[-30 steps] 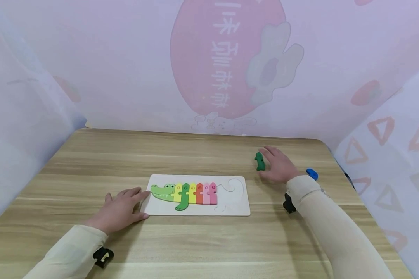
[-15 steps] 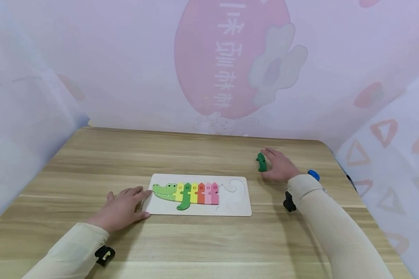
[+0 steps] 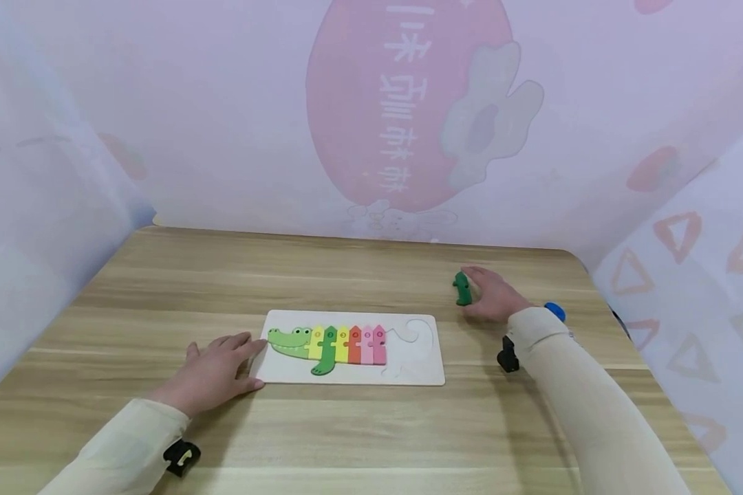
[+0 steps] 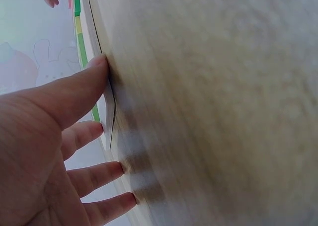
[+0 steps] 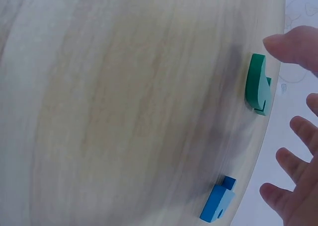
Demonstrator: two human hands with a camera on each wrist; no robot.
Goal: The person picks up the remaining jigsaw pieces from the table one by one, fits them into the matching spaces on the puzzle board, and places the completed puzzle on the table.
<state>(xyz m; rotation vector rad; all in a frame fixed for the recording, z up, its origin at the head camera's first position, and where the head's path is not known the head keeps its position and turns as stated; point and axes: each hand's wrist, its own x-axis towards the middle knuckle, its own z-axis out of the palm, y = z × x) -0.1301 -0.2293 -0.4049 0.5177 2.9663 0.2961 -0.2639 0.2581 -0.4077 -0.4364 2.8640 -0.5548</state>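
Note:
A white puzzle board (image 3: 347,375) lies on the table and bears a crocodile made of coloured, numbered pieces (image 3: 340,344). Its right part shows only a printed outline. My left hand (image 3: 213,371) rests at the board's left end, fingers spread; the left wrist view has the thumb (image 4: 92,79) against the board's edge. My right hand (image 3: 495,295) is beside a green puzzle piece (image 3: 462,289), with the thumb and forefinger near its two ends. In the right wrist view that green piece lies on the table under the thumb (image 5: 288,47), and the fingers are spread apart.
A blue puzzle piece (image 3: 555,311) lies on the table (image 3: 347,440) beyond the right wrist, partly hidden by the sleeve. White printed sheets (image 3: 223,124) stand around the table's back and sides. A black camera mount is on each wrist.
The right hand stays at the green piece, its forefinger slightly closer to the piece. The left hand holds its place at the board; the head view shifts slightly.

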